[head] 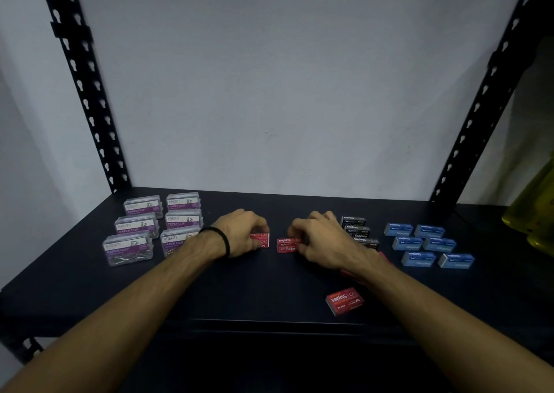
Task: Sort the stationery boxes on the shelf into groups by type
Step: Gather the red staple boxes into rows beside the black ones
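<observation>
On the dark shelf (269, 287) my left hand (239, 230) grips a red staples box (262, 240) at the middle. Just to its right my right hand (317, 236) grips a second red staples box (287, 244) by its right end. A third red staples box (344, 300) lies loose near the front edge, and another red box (349, 274) shows partly under my right forearm. Several clear paper clip boxes (156, 227) with purple labels stand grouped at the left. Black staples boxes (356, 231) sit stacked behind my right hand. Several blue staples boxes (428, 244) form a group at the right.
Black perforated shelf uprights stand at the back left (90, 101) and back right (479, 98). A white wall (284, 77) closes the back. Something yellow-green (536, 212) stands beyond the right upright. The shelf's front edge (269, 322) runs below my forearms.
</observation>
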Motion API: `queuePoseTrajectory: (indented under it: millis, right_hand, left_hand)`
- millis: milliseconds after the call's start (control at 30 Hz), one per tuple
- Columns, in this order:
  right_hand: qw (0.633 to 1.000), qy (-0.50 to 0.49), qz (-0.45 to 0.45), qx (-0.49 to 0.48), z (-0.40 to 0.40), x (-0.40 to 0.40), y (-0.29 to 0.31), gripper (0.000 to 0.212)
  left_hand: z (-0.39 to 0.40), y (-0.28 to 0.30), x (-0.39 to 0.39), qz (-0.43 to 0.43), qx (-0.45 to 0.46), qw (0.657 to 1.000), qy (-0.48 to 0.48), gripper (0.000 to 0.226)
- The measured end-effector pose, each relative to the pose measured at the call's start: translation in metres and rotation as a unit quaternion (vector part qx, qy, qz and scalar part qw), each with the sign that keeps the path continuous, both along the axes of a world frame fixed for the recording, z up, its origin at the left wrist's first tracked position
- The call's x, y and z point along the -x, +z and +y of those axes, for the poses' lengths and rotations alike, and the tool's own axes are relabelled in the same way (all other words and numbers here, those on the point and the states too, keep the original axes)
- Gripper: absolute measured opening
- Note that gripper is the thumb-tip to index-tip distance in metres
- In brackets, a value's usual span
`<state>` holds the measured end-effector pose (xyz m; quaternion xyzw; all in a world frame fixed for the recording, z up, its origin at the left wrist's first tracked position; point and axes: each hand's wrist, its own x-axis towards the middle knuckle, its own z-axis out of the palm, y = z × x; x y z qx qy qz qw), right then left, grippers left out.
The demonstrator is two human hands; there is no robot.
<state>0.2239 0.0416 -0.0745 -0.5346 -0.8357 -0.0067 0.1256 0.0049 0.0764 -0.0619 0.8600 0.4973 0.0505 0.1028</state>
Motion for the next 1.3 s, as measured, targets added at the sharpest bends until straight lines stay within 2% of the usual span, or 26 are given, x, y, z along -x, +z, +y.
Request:
queuePoseTrajectory:
  millis: [133,233,367,467,967,1300]
  right_hand:
    - [1.000,0.003,0.000,-0.004,-0.001,-0.001,-0.001,0.020]
    - [1.000,0.002,-0.002,-0.009,-0.002,-0.001,-0.001,0.021]
    - [1.000,-0.001,0.001,-0.011,-0.002,0.000,-0.002,0.022]
    - [1.000,-0.002,-0.002,-0.011,-0.003,0.001,-0.002,0.023]
    - [1.000,-0.010,-0.005,-0.014,-0.006,0.002,0.000,0.023]
    - [0.999,-0.012,-0.023,-0.020,-0.008,0.006,0.003,0.022]
  left_hand:
    - [-0.001,0.007,0.002,-0.060,0.003,0.998,0.010,0.016]
    - [-0.003,0.012,0.004,-0.122,-0.001,0.992,0.023,0.021]
    - [-0.006,0.011,0.006,-0.150,0.008,0.988,0.027,0.029]
    - [-0.008,0.007,0.008,-0.141,0.011,0.990,0.018,0.037]
    - [-0.010,0.005,0.019,-0.140,0.001,0.989,0.043,0.028]
    - [-0.009,0.001,0.020,-0.036,-0.007,0.999,0.020,0.020]
